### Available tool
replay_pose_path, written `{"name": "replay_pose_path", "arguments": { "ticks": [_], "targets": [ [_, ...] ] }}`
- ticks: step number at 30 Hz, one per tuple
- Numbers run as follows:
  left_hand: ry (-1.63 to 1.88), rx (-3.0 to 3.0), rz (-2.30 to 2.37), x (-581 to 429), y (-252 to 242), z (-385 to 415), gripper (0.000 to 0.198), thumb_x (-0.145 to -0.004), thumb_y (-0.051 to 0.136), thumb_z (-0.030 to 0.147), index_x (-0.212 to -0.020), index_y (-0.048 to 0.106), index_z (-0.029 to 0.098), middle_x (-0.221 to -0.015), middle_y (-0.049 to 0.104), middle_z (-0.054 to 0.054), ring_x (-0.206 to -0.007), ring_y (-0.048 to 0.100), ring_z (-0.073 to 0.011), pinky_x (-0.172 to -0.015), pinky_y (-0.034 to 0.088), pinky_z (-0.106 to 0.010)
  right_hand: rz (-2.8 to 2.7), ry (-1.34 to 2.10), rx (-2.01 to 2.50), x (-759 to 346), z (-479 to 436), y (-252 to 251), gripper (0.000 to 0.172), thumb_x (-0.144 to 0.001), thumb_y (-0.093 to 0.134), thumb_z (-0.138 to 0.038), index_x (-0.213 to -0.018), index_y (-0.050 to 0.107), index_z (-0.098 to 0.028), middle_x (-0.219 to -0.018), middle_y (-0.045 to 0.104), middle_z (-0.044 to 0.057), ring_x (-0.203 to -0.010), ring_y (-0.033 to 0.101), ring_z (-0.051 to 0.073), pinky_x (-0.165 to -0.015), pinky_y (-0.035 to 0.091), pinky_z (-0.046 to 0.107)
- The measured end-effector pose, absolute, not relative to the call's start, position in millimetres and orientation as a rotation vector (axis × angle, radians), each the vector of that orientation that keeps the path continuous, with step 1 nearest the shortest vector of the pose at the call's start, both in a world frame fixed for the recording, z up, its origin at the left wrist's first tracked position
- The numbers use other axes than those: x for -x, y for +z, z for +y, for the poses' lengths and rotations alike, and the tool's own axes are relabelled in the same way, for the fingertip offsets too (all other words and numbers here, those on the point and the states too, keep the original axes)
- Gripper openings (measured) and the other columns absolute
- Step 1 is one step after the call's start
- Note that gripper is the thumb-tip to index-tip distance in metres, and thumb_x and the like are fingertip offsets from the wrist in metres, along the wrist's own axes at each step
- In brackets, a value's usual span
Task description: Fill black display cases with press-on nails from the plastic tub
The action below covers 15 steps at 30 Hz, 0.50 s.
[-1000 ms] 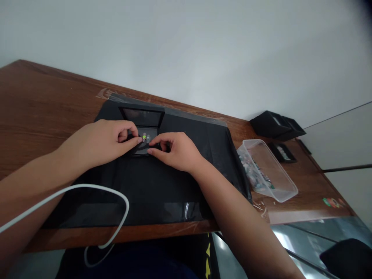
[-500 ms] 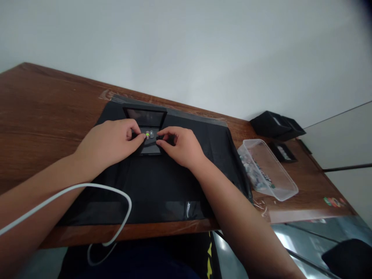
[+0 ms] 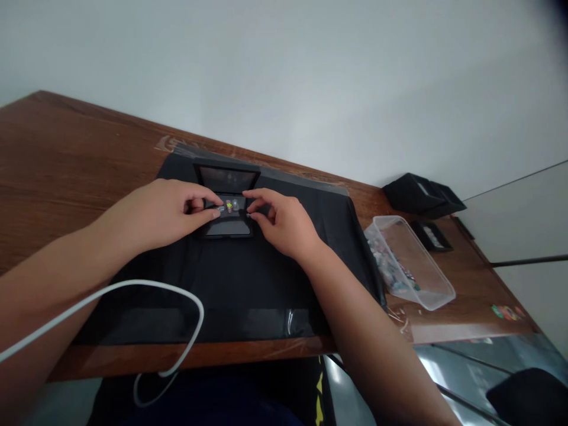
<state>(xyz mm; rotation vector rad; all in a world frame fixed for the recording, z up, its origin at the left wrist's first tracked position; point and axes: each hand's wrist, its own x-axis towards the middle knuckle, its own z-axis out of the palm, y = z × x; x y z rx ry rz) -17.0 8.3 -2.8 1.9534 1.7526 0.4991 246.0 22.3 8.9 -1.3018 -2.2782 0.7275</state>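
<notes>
A small black case (image 3: 228, 228) stands on the black mat with its lid (image 3: 227, 177) raised. Inside it sit a pink charm with a yellow-green spot (image 3: 229, 205) and a clear charm (image 3: 235, 204). My left hand (image 3: 171, 210) reaches in over the left side, thumb and fingertip closed around a small clear piece (image 3: 220, 209). At the right side is my right hand (image 3: 284, 222), its index finger stretched to the back edge. Its thumb and another finger come together around something tiny, too small to make out.
A black mat (image 3: 261, 284) covers part of the wooden table (image 3: 84, 154). To the right stand a clear plastic box (image 3: 428, 278) with many small packets, black bins (image 3: 417, 192) and a small black tray (image 3: 432, 235). A white cable (image 3: 146, 283) crosses my left forearm.
Both hands have drawn slightly apart, showing more of the case and a clear piece at my left fingertips. My right index finger has lifted toward the back edge.
</notes>
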Motion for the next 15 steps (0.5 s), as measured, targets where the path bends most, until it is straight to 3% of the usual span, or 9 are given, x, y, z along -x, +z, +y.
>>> {"name": "replay_pose_path", "arguments": {
  "ticks": [9, 15],
  "targets": [
    [0.524, -1.993, 1.74, 20.3, -6.7, 11.1, 0.041, -0.084, 0.067, 0.062, -0.104, 0.092, 0.037, -0.065, 0.075, 0.001, -0.049, 0.06, -0.0185, -0.052, 0.041, -0.036, -2.323, 0.62, 1.153, -243.3, 24.9, 5.9, 0.059, -0.101, 0.057, -0.003, -0.152, 0.071, -0.028, -0.125, 0.088, 0.001, -0.098, 0.078, 0.019, -0.085, 0.055, 0.031],
    [0.532, -1.998, 1.739, 19.6, -3.7, 11.6, 0.04, -0.085, 0.067, 0.063, -0.099, 0.09, 0.034, -0.067, 0.076, 0.001, -0.053, 0.063, -0.0186, -0.054, 0.041, -0.036, -2.08, 0.53, 1.393, -242.0, 18.1, 14.0, 0.024, -0.097, 0.066, -0.017, -0.12, 0.065, -0.024, -0.109, 0.083, 0.003, -0.086, 0.072, 0.019, -0.075, 0.046, 0.032]
  ]
}}
